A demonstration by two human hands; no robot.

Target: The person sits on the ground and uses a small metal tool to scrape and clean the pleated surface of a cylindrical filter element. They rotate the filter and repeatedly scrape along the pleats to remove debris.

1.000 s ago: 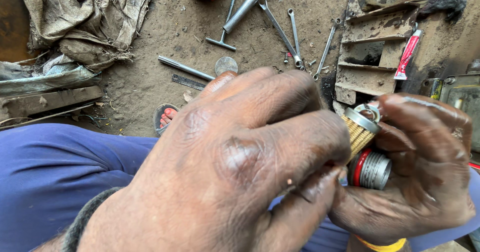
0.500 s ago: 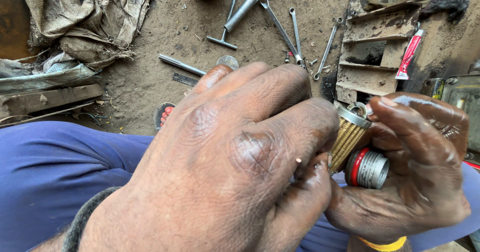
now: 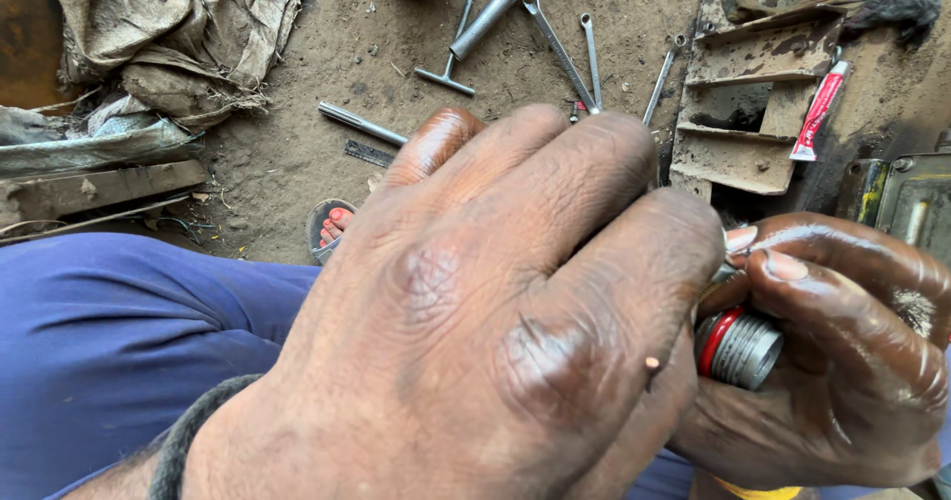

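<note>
Ribbed silver metal cylinder with red ring (image 3: 738, 346) clamped in my right hand (image 3: 842, 361), steadied over lap. My left hand (image 3: 475, 332) curled shut over cylinder's top, hiding it. Steel wrenches (image 3: 575, 54) on dirt floor beyond cylinder.

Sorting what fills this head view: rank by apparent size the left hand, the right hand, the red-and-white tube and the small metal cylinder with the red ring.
1. left hand, closest to the camera, so inflated
2. right hand
3. red-and-white tube and small metal cylinder: look alike; tube lies farther away, so unranked
</note>
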